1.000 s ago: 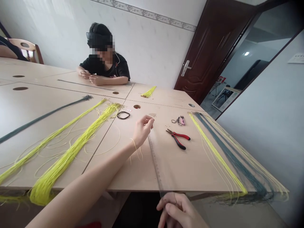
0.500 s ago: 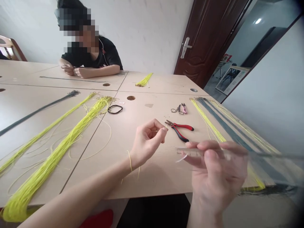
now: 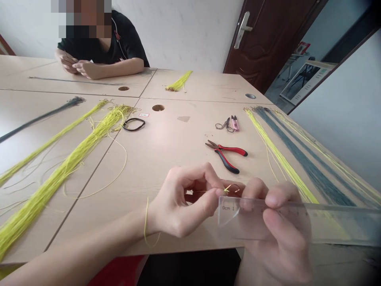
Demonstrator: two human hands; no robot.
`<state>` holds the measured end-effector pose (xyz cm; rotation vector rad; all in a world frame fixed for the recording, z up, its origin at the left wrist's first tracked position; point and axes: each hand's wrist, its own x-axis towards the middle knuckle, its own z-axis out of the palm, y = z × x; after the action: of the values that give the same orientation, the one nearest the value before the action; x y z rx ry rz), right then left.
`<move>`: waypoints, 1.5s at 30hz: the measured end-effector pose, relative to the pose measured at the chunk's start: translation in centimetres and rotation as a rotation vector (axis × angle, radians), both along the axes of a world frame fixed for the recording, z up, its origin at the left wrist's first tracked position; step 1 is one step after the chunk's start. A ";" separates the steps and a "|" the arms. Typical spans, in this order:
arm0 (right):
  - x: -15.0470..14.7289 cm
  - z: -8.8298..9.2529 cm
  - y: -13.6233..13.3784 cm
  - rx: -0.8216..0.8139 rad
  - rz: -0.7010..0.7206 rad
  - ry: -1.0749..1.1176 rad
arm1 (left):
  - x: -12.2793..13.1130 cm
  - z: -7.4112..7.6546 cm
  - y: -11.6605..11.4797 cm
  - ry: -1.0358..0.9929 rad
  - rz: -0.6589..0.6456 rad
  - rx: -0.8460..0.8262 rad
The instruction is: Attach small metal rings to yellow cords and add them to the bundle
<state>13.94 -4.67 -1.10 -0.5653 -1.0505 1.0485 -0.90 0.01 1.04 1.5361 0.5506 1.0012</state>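
My left hand (image 3: 187, 198) pinches a thin yellow cord (image 3: 226, 190) between thumb and forefinger, and a small knot and a curved wire-like end stick out past the fingertips. The cord also loops round the left wrist. My right hand (image 3: 279, 222) is closed on a clear plastic ruler (image 3: 324, 222), whose 0 cm end lies just right of the left thumb. Its far end runs out of view at the right. Red and black pliers (image 3: 228, 154) lie open on the table beyond both hands.
Bundles of yellow cord (image 3: 71, 159) and grey cord (image 3: 38, 118) lie at left, more yellow and grey-blue bundles (image 3: 306, 169) at right. Small scissors (image 3: 225, 125), pink snips (image 3: 235, 123) and a black ring (image 3: 134, 124) sit beyond. Across the table (image 3: 166, 139), a person in black (image 3: 127, 43) leans on folded forearms.
Both hands have come together, with the ruler's zero end now beside the left fingertips. The knot and curved end now show clearly. The camera view has shifted slightly downward.
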 end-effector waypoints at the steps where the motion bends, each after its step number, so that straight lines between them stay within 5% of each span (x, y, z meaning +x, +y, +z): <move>1: 0.1 0.0 -0.1 -0.012 0.018 0.010 | 0.0 0.2 -0.1 0.015 0.005 0.006; 15: 0.1 0.1 -0.2 -0.002 0.009 0.027 | -0.1 0.5 -0.4 0.069 0.049 0.163; 45: 0.4 -0.1 0.1 0.013 0.052 0.046 | -0.1 0.5 -0.4 0.022 0.061 0.193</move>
<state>14.30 -4.62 -1.25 -0.5029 -1.0356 1.0946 -0.96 -0.40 1.57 1.7107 0.5310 1.1116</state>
